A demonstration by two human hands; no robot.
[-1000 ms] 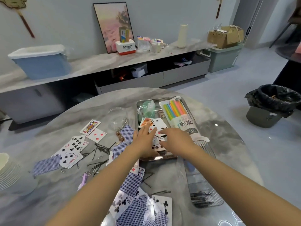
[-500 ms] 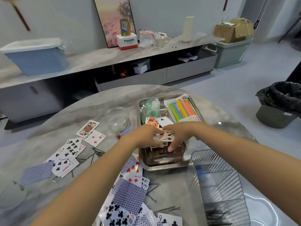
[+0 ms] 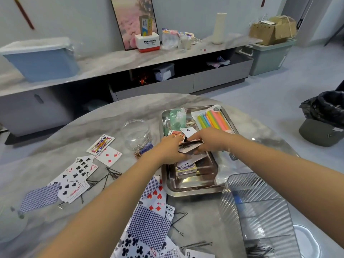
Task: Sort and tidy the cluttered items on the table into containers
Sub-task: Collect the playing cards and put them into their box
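- Both hands work over the tray (image 3: 193, 189): the left hand (image 3: 172, 149) and the right hand (image 3: 208, 141) meet on a small bunch of cards (image 3: 189, 146), held above the tray floor.
- The fingers of the left hand are curled around the near edge of the bunch; the fingers of the right hand pinch its far edge. Neither hand is released.
- Just under the fingers, inside the tray, lies a card box (image 3: 185, 167), and one more card beside it.
- Beyond the fingers, in the far part of the tray, are a pack of coloured sticks (image 3: 214, 119) and a greenish bag (image 3: 177, 117).
- My judgement: the task is in an early or middle part. Some cards are gathered in the tray, and some hairpins already lie in the organizer (image 3: 260, 211), near the right forearm.
- Left to do: many loose cards (image 3: 149, 224) lie on the surface under the left forearm and to the left of the fingers, and thin hairpins (image 3: 111, 173) are scattered between them.
- A jar (image 3: 136, 134) stands just left of the fingers.
- Materials: the tray is shiny metal, rectangular with rounded corners. The organizer is clear ribbed plastic with dividers. The jar is round and transparent. The cards are flat, with blue patterned backs. The surface is grey, marble-like and round.
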